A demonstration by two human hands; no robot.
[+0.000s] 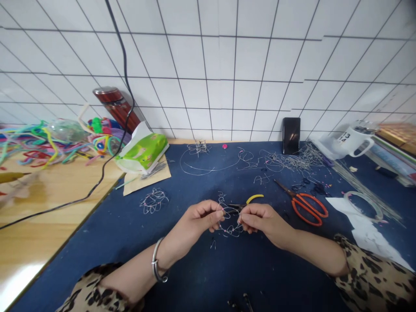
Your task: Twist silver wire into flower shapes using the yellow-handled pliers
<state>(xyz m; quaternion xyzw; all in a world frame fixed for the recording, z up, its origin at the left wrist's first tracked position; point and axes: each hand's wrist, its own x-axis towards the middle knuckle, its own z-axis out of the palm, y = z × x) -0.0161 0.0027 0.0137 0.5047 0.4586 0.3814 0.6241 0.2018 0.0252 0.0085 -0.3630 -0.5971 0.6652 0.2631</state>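
Note:
Between my two hands is a looped ring of thin silver wire (231, 230) with small pink beads on it. My left hand (204, 219) pinches the wire's left side between thumb and fingertips. On the right side, my right hand (260, 219) pinches the same wire, its fingers curled. Just beyond the fingertips lie pliers with a yellow handle (255, 198), partly hidden behind the wire and hands. A short bent bit of wire (213, 244) rests on the blue mat below my left hand. Another beaded wire ring (154, 200) lies farther left.
Orange-handled scissors (308, 209) lie right of my right hand. Behind are tangled wire (292, 159), a black phone (291, 135) against the tiled wall, and a white mug (355, 141). At left are a green tissue pack (143, 151), a reddish-brown flask (117, 108) and a black cable (103, 169).

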